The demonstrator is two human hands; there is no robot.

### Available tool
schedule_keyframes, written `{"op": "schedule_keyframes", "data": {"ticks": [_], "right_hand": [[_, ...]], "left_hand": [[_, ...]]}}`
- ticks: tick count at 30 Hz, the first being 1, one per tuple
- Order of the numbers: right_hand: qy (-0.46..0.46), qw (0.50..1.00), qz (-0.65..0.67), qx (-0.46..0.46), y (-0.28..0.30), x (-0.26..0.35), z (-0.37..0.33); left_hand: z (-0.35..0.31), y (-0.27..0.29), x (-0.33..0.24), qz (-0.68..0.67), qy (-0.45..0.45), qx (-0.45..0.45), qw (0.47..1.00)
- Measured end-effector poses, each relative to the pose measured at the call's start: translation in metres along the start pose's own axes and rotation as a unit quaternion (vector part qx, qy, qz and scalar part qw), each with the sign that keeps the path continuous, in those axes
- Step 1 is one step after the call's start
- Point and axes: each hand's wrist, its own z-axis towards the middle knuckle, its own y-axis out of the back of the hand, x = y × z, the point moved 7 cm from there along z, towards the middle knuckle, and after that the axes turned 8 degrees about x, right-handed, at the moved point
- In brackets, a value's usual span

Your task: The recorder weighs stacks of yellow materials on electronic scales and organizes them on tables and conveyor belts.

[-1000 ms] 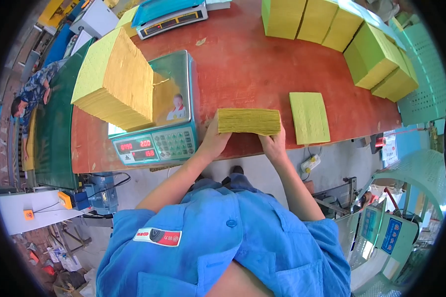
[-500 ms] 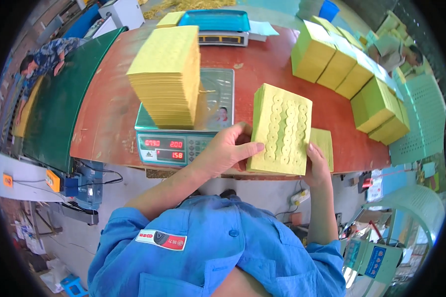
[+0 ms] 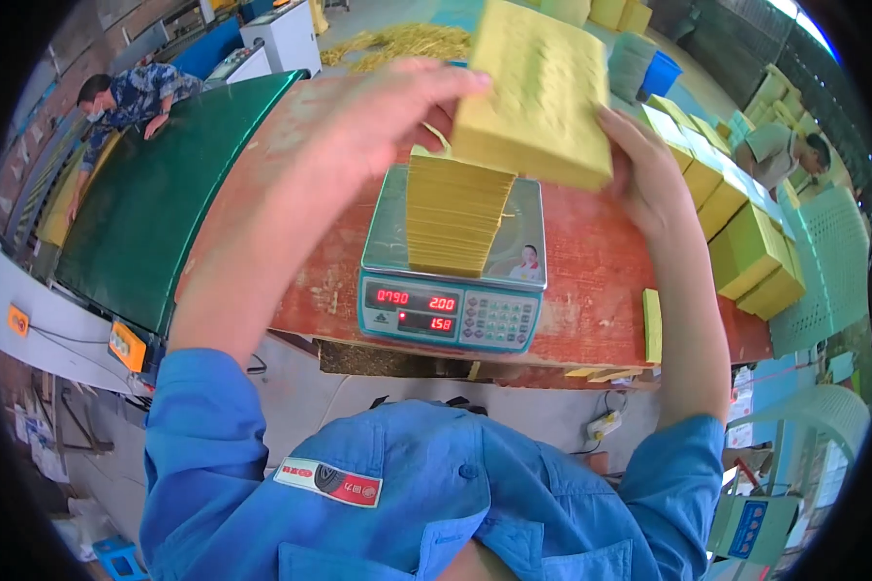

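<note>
Between both hands I hold a thick block of yellow paper sheets [image 3: 538, 92], its top face marked with rows of embossed shapes. My left hand [image 3: 402, 102] is closed on its left side, thumb at the upper edge. On the opposite side my right hand [image 3: 641, 160] grips it. The block is up in the air, above and slightly right of a tall yellow paper stack [image 3: 455, 213]. That stack stands on the pan of a digital scale [image 3: 451, 315] with red lit digits. The held block hides part of the stack's top.
The scale rests on a worn red table [image 3: 591, 281]. More yellow paper stacks [image 3: 765, 257] line its right side, and a narrow yellow piece [image 3: 652, 324] lies near the front edge. Left is a green conveyor belt [image 3: 155, 198] with a person [image 3: 131, 107] beside it. Another person [image 3: 780, 155] bends at far right.
Both hands have raised the block from the table's front, moving it up and left toward the scale. The view has shifted, so the scale appears farther right.
</note>
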Motion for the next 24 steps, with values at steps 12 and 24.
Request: {"op": "schedule_keyframes", "data": {"ticks": [12, 24], "right_hand": [[-0.132, 0.989, -0.06, -0.018, -0.009, -0.068, 0.064], [-0.119, 0.992, -0.041, -0.032, -0.007, -0.082, 0.066]], "left_hand": [[0.031, 0.07, 0.072, -0.014, 0.127, -0.041, 0.991], [0.033, 0.073, 0.084, -0.042, 0.137, -0.016, 0.99]]}}
